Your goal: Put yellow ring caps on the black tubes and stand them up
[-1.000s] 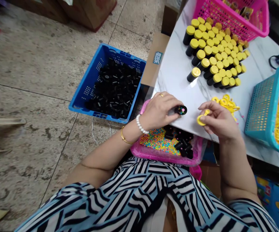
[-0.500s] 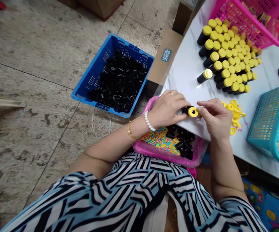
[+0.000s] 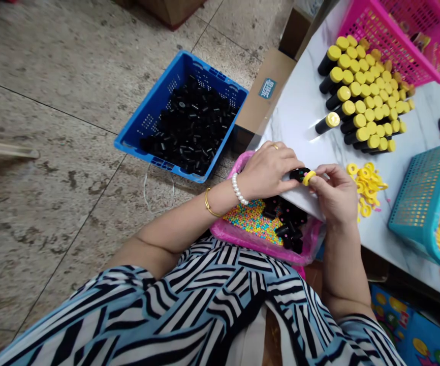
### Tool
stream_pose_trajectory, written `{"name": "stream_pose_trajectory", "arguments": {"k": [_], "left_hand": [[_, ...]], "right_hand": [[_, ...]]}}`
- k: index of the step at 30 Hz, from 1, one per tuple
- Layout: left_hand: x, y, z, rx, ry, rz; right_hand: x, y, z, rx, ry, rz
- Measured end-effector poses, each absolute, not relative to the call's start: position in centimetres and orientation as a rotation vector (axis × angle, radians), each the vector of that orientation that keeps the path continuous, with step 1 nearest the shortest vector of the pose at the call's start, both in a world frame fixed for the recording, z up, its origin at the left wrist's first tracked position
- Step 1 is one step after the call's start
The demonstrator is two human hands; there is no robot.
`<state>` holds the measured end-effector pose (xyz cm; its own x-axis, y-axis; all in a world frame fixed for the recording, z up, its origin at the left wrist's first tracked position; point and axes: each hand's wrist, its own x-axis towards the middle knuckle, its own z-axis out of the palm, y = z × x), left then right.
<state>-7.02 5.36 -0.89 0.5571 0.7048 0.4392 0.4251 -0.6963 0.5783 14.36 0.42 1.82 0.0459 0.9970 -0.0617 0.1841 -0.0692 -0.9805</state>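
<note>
My left hand (image 3: pixel 269 170) grips a small black tube (image 3: pixel 296 174) over the table's near edge. Specks of colour, pink among them, show at the tube's mouth. Pinched in the fingers of my right hand (image 3: pixel 336 193) is a yellow ring-shaped cap (image 3: pixel 309 178), tilted on edge against that mouth. Whether the cap is seated on the tube, I cannot tell. Below my hands, a pink tray (image 3: pixel 243 239) contains many coloured beads (image 3: pixel 252 221) and several black tubes (image 3: pixel 290 229). Loose yellow ring caps (image 3: pixel 368 185) lie just right of my right hand.
Black tubes with yellow tops (image 3: pixel 372 96) stand grouped on the marbled table (image 3: pixel 292 112), one (image 3: pixel 327 123) slightly apart. Behind them is a pink basket (image 3: pixel 395 46); a teal basket (image 3: pixel 414 203) of yellow pieces stands right. On the left are a blue crate (image 3: pixel 136 127) of black tubes and a cardboard box (image 3: pixel 261 109).
The yellow cap has turned from facing me at the tube's end to an edge-on tilt, showing the tube's mouth. My right hand has shifted slightly left; my left hand still grips the tube.
</note>
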Motion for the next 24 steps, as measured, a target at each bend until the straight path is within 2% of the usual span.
{"name": "stream_pose_trajectory", "arguments": {"k": [7,24], "left_hand": [[-7.0,5.3,-0.8,2.406,0.925,0.940],[-7.0,5.3,-0.8,2.450,0.947,0.927]], "right_hand": [[14.2,2.1,3.5,-1.429,-1.124,1.441],[13.2,1.7,2.7,-1.411,-1.122,1.322]]}}
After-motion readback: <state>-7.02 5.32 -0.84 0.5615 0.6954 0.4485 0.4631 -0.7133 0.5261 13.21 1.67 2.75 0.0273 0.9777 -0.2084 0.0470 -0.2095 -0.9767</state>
